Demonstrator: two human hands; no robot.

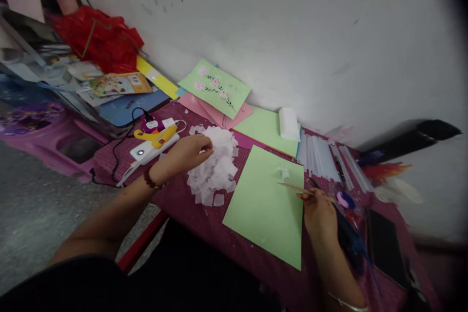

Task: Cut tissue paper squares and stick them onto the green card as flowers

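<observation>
My left hand [193, 150] hovers at the left side of a heap of small white paper squares [221, 170]. Its fingers are curled together, and I cannot make out whether a square is between them. My right hand [319, 212] grips a thin, flat light-brown stick [292, 186] whose tip points left over a green sheet of paper [263, 214]. A small crumpled white paper piece [283, 172] rests on the upper part of this sheet, just beyond the stick.
Left of the heap, a yellow glue gun [161, 136] lies on a white power strip [146, 152] with cords. Behind are a green card with pink flowers [215, 87] and a white block [288, 124]. Translucent sticks [321, 158] and a dark phone-like slab [387, 243] lie right.
</observation>
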